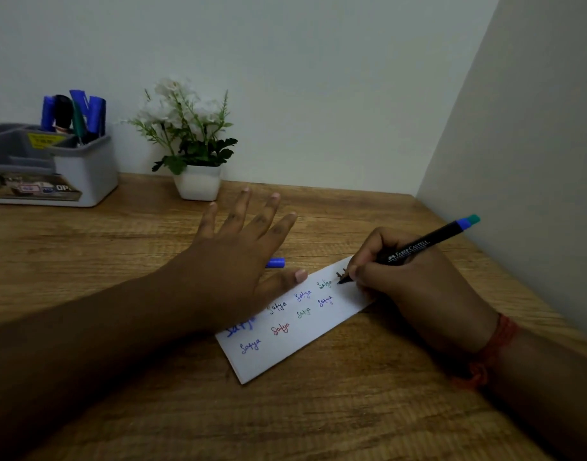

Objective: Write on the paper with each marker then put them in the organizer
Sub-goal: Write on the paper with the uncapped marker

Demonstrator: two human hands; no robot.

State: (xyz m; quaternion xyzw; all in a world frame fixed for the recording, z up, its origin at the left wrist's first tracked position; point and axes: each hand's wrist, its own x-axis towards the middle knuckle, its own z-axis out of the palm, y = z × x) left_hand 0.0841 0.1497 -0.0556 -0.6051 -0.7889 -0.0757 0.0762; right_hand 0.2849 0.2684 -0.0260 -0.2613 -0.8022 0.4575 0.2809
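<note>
Right now I see the right hand (418, 281) gripping the marker (418, 249), tip at the paper (285, 347)'s upper-right edge; left hand (232, 261) flat, fingers spread, holding the paper's left end down.

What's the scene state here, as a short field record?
left hand: flat, fingers spread, thumb on the paper
right hand: grips black marker, tip on the paper's far end
paper: several handwritten words in blue, red, green, purple, black
blue cap: on desk behind left thumb
organizer: far left, holds several markers
potted plant: right of organizer
</note>
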